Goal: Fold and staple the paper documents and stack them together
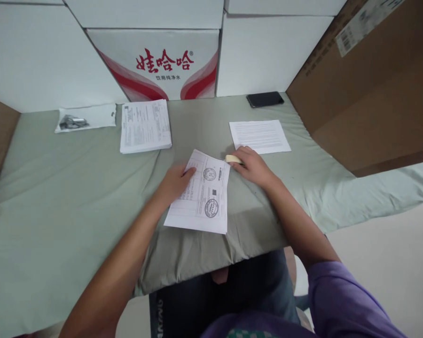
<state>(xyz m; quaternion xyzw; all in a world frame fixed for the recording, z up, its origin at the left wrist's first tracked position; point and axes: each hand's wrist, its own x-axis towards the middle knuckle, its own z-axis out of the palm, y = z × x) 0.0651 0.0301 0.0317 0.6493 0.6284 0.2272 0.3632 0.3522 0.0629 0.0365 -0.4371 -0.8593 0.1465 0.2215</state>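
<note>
The printed papers (207, 213) are located at the near side of the cloth-covered counter (91, 188), gripped along their left edge between the thumb and fingers of the left hand (172, 184), while a small cream stapler (234, 159) is gripped by the right hand (253, 165) at their upper right corner. Creasing or a missed corner could be caused by a tilted or shallowly seated stapler; its exact overlap cannot be told. Layers could be misaligned by a loosened left grip, and the loose sheet (262, 134) could be nudged by forward right-hand travel.
</note>
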